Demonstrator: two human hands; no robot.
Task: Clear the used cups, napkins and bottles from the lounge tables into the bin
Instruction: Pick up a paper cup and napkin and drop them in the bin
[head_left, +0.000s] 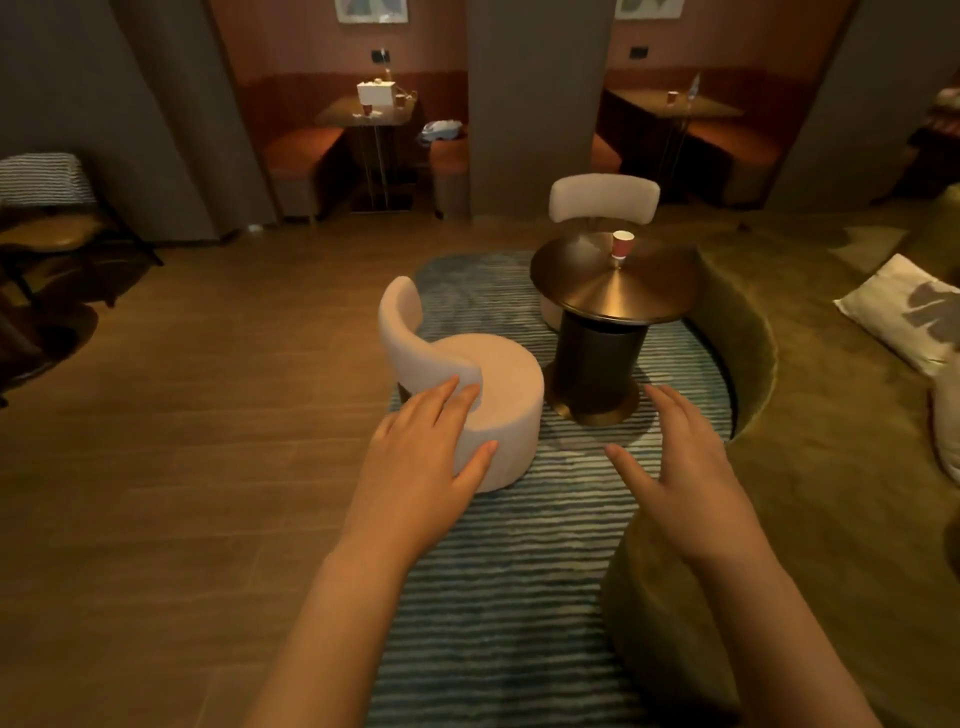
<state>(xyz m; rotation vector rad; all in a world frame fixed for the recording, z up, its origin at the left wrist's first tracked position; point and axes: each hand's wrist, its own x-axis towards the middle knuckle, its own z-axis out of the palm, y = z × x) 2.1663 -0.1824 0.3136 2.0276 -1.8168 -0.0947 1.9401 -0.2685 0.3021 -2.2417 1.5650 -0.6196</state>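
Red paper cup stands upright on the round gold tabletop, far off. It looks light and easy to squash, so hold it softly round the middle. Left hand and right hand are spread wide and hold nothing.

Seat of far chair hidden behind table.

Open tabletop around cup

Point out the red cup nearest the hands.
The red cup on the round brass table; the left booth cup and right booth cup stand much farther back.
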